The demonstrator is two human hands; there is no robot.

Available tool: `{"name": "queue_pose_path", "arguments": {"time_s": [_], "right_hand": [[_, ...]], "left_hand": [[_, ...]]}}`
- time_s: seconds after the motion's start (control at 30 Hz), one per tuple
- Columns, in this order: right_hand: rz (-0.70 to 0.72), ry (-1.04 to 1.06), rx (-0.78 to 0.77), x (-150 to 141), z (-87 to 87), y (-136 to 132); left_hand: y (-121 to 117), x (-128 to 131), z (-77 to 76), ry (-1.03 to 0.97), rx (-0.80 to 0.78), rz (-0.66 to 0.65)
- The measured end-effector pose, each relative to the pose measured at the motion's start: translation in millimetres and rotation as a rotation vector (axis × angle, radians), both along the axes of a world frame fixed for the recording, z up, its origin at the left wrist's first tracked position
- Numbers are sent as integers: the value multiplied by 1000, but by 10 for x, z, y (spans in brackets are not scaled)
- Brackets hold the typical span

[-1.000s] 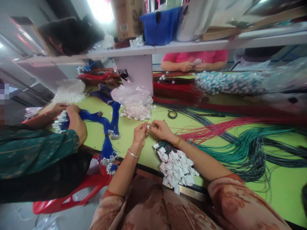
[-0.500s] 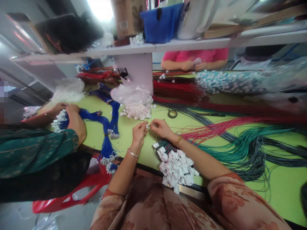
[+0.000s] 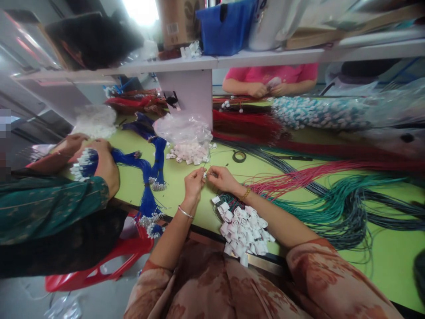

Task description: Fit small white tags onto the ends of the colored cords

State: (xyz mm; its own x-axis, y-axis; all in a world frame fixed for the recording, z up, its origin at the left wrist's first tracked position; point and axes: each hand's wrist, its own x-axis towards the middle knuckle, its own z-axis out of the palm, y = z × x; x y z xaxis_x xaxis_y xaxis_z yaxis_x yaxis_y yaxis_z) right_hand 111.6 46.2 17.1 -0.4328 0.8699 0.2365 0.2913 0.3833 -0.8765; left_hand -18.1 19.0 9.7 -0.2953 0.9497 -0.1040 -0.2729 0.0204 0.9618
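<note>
My left hand [image 3: 195,182] is closed in a pinch on a small white connector [image 3: 204,175], close above the green tabletop [image 3: 206,208]. Right beside it my right hand [image 3: 222,178] pinches a thin wire, whose tip is too small to make out. A dark wire end sticks up past the left fingertips. Below my right wrist lies a heap of white connectors [image 3: 245,230] on wires at the table's front edge. Pink wires [image 3: 288,181] and green wires [image 3: 335,199] run off to the right. Beyond my hands sits a pile of loose white connectors [image 3: 189,153].
A roll of black tape [image 3: 239,156] and a dark-handled tool [image 3: 295,158] lie behind my hands. Blue wire bundles [image 3: 146,177] lie to the left, near a co-worker's hands [image 3: 99,150]. A shelf [image 3: 186,65] with a blue bin [image 3: 226,31] crosses above. Another person sits opposite.
My hands stay together at the small white connector, with hardly any movement. The view has shifted slightly. The co-worker's hands on the left have moved a little.
</note>
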Motion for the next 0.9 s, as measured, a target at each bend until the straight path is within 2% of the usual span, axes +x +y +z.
{"name": "queue_pose_path", "arguments": {"time_s": [0.17, 0.3, 0.37, 0.43, 0.63, 0.9], "right_hand": [[-55, 89, -32, -5, -3, 17], [-102, 366, -261, 42, -5, 126], [-66, 444, -377, 58, -18, 159], [-14, 466, -413, 60, -23, 156], [68, 465, -368, 36, 25, 60], [16, 199, -111, 19, 25, 15]], "left_hand": [[13, 11, 6, -11, -2, -3], [38, -77, -4, -107, -24, -28], [48, -109, -7, -168, -39, -37], [54, -123, -4, -207, -53, -38], [50, -126, 24, -274, -35, -54], [35, -130, 33, -307, -16, -73]]}}
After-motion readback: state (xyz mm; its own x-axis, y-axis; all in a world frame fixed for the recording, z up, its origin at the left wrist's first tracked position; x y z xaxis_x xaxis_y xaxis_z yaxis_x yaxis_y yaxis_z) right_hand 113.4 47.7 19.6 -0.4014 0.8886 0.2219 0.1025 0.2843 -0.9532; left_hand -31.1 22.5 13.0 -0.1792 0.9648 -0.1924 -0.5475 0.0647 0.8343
